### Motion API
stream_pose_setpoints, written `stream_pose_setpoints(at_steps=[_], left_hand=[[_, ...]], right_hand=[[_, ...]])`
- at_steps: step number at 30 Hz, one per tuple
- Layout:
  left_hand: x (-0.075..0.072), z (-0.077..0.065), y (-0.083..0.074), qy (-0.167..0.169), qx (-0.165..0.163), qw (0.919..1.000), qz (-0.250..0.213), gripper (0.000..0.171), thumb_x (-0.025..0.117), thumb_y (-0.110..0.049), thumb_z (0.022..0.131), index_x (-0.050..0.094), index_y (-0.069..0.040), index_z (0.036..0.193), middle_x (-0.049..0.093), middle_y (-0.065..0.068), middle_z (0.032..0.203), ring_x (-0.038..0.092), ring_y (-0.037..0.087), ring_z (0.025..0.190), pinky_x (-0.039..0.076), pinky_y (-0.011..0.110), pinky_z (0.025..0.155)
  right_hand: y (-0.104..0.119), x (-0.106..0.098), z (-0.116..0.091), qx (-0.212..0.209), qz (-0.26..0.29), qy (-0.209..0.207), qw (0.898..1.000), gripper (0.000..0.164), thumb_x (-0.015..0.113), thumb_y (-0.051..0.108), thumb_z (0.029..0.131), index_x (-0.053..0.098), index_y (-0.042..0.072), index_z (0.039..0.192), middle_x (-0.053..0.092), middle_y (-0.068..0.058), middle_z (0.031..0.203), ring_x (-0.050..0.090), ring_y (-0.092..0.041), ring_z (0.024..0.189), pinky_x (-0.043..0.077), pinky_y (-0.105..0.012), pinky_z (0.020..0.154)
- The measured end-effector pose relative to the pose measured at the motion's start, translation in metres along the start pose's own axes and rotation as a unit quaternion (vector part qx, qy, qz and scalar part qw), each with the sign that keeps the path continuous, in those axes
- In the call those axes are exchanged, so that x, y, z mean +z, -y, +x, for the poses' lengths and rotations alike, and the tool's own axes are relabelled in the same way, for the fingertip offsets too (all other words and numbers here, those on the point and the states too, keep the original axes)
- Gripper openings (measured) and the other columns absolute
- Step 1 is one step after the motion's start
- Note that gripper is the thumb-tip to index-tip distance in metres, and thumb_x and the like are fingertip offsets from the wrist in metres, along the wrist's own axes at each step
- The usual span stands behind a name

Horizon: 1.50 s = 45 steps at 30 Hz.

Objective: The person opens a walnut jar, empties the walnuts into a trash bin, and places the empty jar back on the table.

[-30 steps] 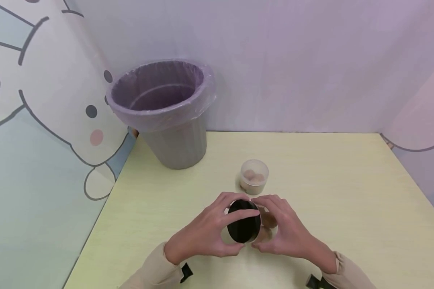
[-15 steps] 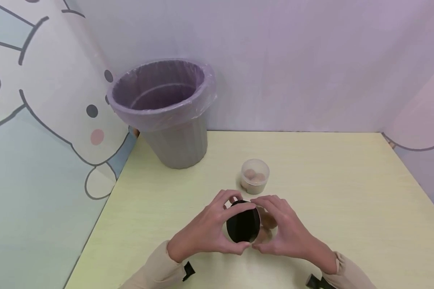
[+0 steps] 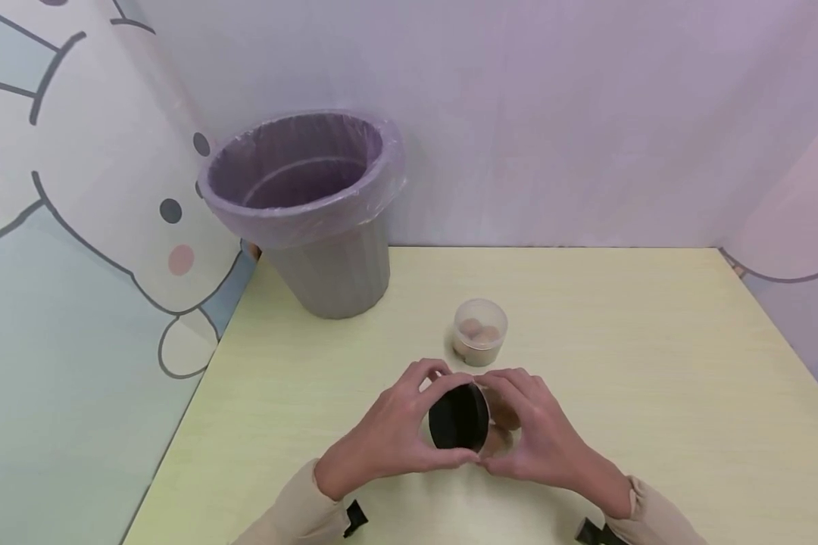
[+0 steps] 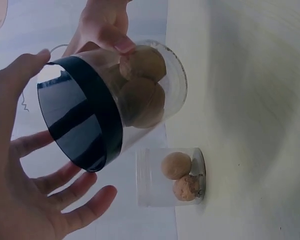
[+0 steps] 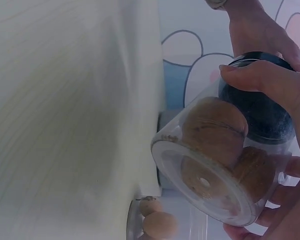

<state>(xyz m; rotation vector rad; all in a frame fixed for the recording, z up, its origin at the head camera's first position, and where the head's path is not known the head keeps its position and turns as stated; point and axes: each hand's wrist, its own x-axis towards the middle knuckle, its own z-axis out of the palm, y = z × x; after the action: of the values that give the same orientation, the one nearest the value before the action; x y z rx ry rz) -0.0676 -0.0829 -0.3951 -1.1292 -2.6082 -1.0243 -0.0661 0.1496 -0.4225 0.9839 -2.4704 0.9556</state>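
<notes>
A clear plastic jar (image 4: pixel 127 132) with a black lid (image 3: pixel 459 418) is held tilted between both hands, its lid end toward the left. Several brown walnuts (image 4: pixel 142 102) show through its wall. My left hand (image 3: pixel 395 431) grips the lid's rim, thumb on the near side and fingers on the far side. With curled fingers, my right hand (image 3: pixel 545 431) holds the jar's body; its bottom faces the camera in the right wrist view. Just beyond the hands stands a second clear jar (image 3: pixel 480 331), upright and without a lid, with walnuts (image 4: pixel 176 165) at its bottom.
A grey trash bin (image 3: pixel 334 265) with a purple-tinted liner stands at the table's back left. Pale wood-grain tabletop (image 3: pixel 620 341) extends around the jars. Walls with cartoon drawings (image 3: pixel 109 227) border the sides.
The left hand's fingers have shifted round the lid's rim; the index finger has moved off the lid's face toward its far edge. The right hand and the second jar stay in place.
</notes>
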Motion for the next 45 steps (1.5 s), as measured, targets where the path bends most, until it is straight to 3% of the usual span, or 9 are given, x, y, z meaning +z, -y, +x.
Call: stream_pose_setpoints(at_steps=[3,8,11,16,21,31,37,41,45], left_hand=[[-0.0029,-0.0008,0.0013,0.021,0.051,0.9985,-0.007,0.079,0.077,-0.051,0.071,0.043,-0.027,0.139,0.035,-0.002,0.138,0.039,0.011,0.122,0.047,0.028,0.086],[-0.0056,-0.0002,0.0015,0.034,0.158,0.9868,0.008,0.073,0.079,-0.027,0.071,0.046,-0.021,0.136,0.032,0.008,0.145,0.030,0.020,0.133,0.033,0.035,0.105],[-0.0063,-0.0003,0.0014,0.034,0.184,0.9822,0.021,0.070,0.077,-0.016,0.068,0.049,-0.022,0.132,0.032,0.009,0.145,0.029,0.022,0.135,0.027,0.037,0.108],[-0.0066,-0.0006,0.0029,0.033,0.192,0.9805,0.020,0.073,0.073,-0.005,0.062,0.050,-0.022,0.130,0.033,0.009,0.145,0.028,0.023,0.136,0.026,0.038,0.109],[-0.0069,0.0005,0.0052,0.026,0.197,0.9801,0.002,0.073,0.074,-0.009,0.064,0.050,-0.020,0.132,0.035,0.009,0.142,0.033,0.022,0.132,0.032,0.035,0.105],[-0.0029,-0.0029,0.0039,-0.005,0.090,0.9959,-0.007,0.076,0.074,-0.046,0.073,0.045,-0.024,0.140,0.042,0.001,0.131,0.041,0.014,0.117,0.045,0.020,0.081],[-0.0004,-0.0023,0.0030,-0.030,0.067,0.9973,0.005,0.077,0.074,-0.053,0.071,0.048,-0.025,0.138,0.044,-0.004,0.123,0.043,0.008,0.107,0.042,0.015,0.069],[-0.0019,-0.0019,0.0027,-0.027,0.068,0.9971,0.016,0.079,0.073,-0.055,0.071,0.046,-0.025,0.139,0.044,-0.003,0.127,0.043,0.009,0.111,0.043,0.016,0.072],[-0.0070,-0.0021,0.0037,-0.006,0.100,0.9950,0.004,0.081,0.076,-0.049,0.072,0.042,-0.023,0.141,0.037,0.001,0.139,0.038,0.014,0.125,0.045,0.027,0.089]], right_hand=[[-0.0005,0.0005,-0.0016,0.001,0.006,0.006,1.000,0.089,0.090,0.037,0.047,0.055,0.015,0.126,0.054,0.004,0.120,0.049,-0.012,0.105,0.035,-0.035,0.078],[-0.0007,0.0009,-0.0020,0.004,0.018,0.010,1.000,0.089,0.090,0.038,0.048,0.055,0.016,0.127,0.054,0.005,0.119,0.049,-0.011,0.105,0.035,-0.035,0.077],[-0.0001,0.0006,-0.0015,0.008,0.026,0.013,1.000,0.088,0.090,0.039,0.049,0.054,0.018,0.127,0.054,0.007,0.119,0.049,-0.011,0.105,0.035,-0.034,0.077],[0.0005,0.0003,-0.0009,0.009,0.042,0.017,0.999,0.090,0.091,0.036,0.049,0.053,0.019,0.129,0.054,0.007,0.120,0.049,-0.012,0.105,0.034,-0.032,0.078],[0.0009,0.0006,-0.0008,0.008,0.048,0.018,0.999,0.089,0.091,0.036,0.049,0.053,0.019,0.128,0.054,0.008,0.121,0.049,-0.011,0.106,0.034,-0.032,0.079],[0.0028,0.0014,0.0006,-0.020,0.033,-0.006,0.999,0.091,0.091,0.036,0.046,0.054,0.017,0.127,0.054,0.008,0.120,0.050,-0.011,0.105,0.035,-0.031,0.079],[0.0030,-0.0008,0.0024,-0.022,0.029,-0.004,0.999,0.091,0.090,0.033,0.044,0.055,0.017,0.126,0.055,0.007,0.120,0.050,-0.011,0.105,0.036,-0.032,0.080],[0.0033,-0.0020,0.0028,-0.015,0.031,0.001,0.999,0.091,0.091,0.034,0.044,0.055,0.018,0.126,0.054,0.007,0.119,0.049,-0.011,0.104,0.035,-0.033,0.079],[0.0037,-0.0026,0.0038,-0.020,0.030,-0.003,0.999,0.091,0.091,0.035,0.045,0.055,0.017,0.127,0.054,0.007,0.120,0.050,-0.011,0.105,0.035,-0.032,0.078]])
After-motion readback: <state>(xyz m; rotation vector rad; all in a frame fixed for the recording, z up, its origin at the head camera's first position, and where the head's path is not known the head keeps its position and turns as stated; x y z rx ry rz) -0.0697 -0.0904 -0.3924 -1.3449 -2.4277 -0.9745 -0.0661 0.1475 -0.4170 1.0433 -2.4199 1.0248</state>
